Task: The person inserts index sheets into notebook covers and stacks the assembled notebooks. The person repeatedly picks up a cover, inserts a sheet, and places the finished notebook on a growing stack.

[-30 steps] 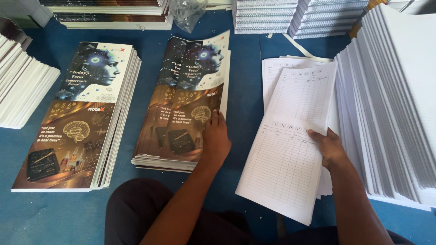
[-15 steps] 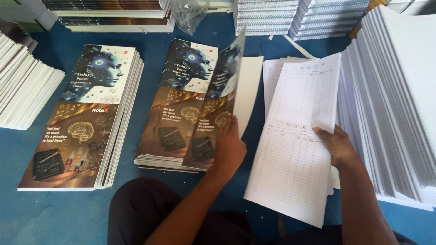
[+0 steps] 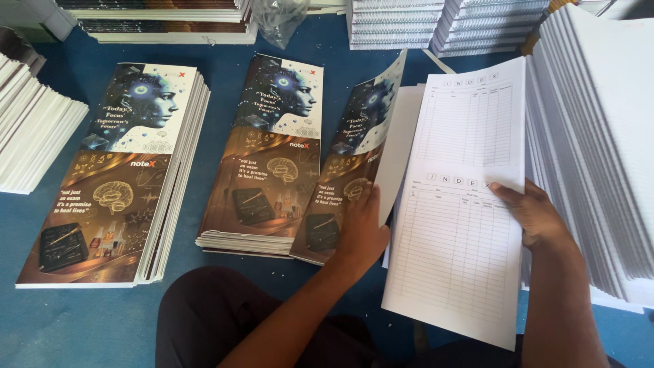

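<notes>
My left hand (image 3: pixel 361 228) grips a printed cover sheet (image 3: pixel 351 160) with a face and brain picture, lifted and tilted on its edge beside the middle stack of covers (image 3: pixel 262 150). My right hand (image 3: pixel 535 215) holds a white ruled index sheet (image 3: pixel 463 204) by its right edge, raised above more white sheets on the blue surface. The lifted cover stands between the middle stack and the index sheet, its white back facing the sheet.
A taller stack of the same covers (image 3: pixel 116 170) lies at left. Stacks of white paper stand at the far left (image 3: pixel 30 136), along the right (image 3: pixel 599 136) and at the back (image 3: pixel 395 20). My dark-clad knees (image 3: pixel 225 320) are at the bottom.
My left hand has lifted the top cover off the middle stack and carried it rightward, tilted up. My right hand has raised the index sheet and moved it slightly left.
</notes>
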